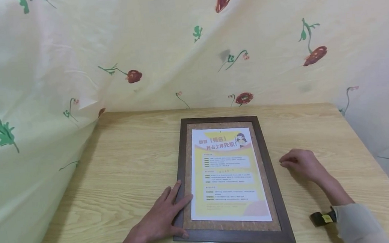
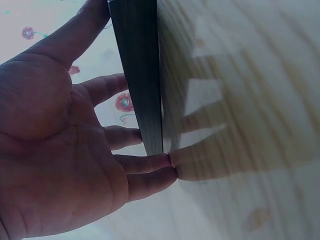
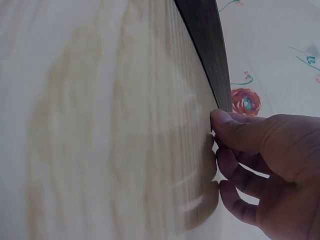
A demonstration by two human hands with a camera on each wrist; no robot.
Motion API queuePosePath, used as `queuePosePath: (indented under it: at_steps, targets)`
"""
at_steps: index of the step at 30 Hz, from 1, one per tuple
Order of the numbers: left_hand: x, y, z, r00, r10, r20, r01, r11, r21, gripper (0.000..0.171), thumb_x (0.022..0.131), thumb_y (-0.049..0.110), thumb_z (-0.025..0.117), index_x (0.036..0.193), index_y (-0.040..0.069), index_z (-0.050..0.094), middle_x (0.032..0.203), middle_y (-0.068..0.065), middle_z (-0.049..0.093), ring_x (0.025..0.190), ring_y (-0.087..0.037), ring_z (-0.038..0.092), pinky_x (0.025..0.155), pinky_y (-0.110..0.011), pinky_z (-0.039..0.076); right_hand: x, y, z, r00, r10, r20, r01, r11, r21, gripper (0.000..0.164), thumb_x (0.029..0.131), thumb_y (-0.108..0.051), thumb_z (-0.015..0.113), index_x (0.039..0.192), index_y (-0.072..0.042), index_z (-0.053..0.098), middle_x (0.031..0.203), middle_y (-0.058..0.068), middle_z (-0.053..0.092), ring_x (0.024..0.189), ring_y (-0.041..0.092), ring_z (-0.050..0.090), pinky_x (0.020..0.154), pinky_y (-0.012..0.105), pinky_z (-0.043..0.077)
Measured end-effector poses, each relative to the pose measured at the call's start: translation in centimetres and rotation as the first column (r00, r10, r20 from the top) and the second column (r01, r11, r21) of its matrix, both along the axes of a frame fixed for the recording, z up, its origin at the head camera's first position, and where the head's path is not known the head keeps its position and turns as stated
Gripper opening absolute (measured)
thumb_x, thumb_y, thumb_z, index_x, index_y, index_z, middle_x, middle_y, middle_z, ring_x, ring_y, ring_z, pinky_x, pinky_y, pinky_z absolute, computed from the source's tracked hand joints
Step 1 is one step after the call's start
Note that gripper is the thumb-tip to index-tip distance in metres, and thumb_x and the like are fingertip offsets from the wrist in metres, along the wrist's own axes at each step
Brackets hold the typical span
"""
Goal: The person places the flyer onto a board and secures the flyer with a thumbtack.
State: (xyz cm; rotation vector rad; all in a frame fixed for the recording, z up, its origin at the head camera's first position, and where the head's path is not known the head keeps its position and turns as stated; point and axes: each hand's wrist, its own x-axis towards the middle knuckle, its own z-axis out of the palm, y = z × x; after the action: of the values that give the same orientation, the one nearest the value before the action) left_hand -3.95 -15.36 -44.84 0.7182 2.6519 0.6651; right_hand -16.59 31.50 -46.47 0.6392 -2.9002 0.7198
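A dark-framed cork board (image 1: 236, 240) lies flat on the wooden table. On its cork lies a yellow and white printed sheet (image 1: 228, 175), with a tiny dark spot at its top middle. My left hand (image 1: 160, 216) rests at the board's lower left corner, fingers spread over the left side of the frame (image 2: 139, 70), thumb by the bottom edge. Two of its fingertips touch the table in the left wrist view. Right of the board, my right hand (image 1: 304, 164) is at the tabletop, thumb and forefinger (image 3: 245, 131) close together; whether they hold something small cannot be seen.
A cream cloth with red flowers (image 1: 164, 82) hangs behind the table (image 1: 122, 160) and along both sides. Near the right cuff is a black strap (image 1: 318, 219) with a yellow label.
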Motion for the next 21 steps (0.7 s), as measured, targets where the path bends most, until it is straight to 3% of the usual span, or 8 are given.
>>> queuePosePath:
  at_steps: [5,12,21]
  targets:
    - [0.0,0.0,0.1,1.000,0.001,0.008,-0.001,1.000,0.010,0.103,0.063,0.050,0.088,0.151,0.019,0.044,0.162,-0.021,0.013,0.138,-0.056,0.022,0.103,-0.066,0.033,0.1,0.0,0.1,1.000,-0.027,0.016,0.027,1.000,-0.013,0.011,0.078,0.004,0.078,0.084,-0.006,0.076,0.081,0.004,0.072,0.074,0.022,0.067,0.064,0.033,0.053]
    - [0.0,0.0,-0.1,1.000,-0.001,0.013,0.001,1.000,0.001,0.103,0.063,0.052,0.087,0.151,0.020,0.043,0.162,-0.021,0.013,0.138,-0.056,0.022,0.102,-0.065,0.035,0.1,-0.1,0.4,0.999,-0.007,-0.039,0.006,1.000,-0.011,0.016,0.077,0.003,0.080,0.081,-0.011,0.074,0.078,-0.003,0.069,0.070,0.012,0.062,0.062,0.029,0.051]
    - [0.1,-0.1,-0.2,1.000,-0.002,0.002,0.002,1.000,-0.010,0.103,0.063,0.054,0.086,0.151,0.021,0.043,0.162,-0.021,0.013,0.138,-0.055,0.023,0.102,-0.064,0.036,0.0,-0.6,1.7,0.998,-0.054,0.041,0.053,0.998,0.018,0.006,0.082,0.001,0.076,0.088,-0.001,0.077,0.084,0.010,0.074,0.076,0.026,0.068,0.066,0.039,0.054]
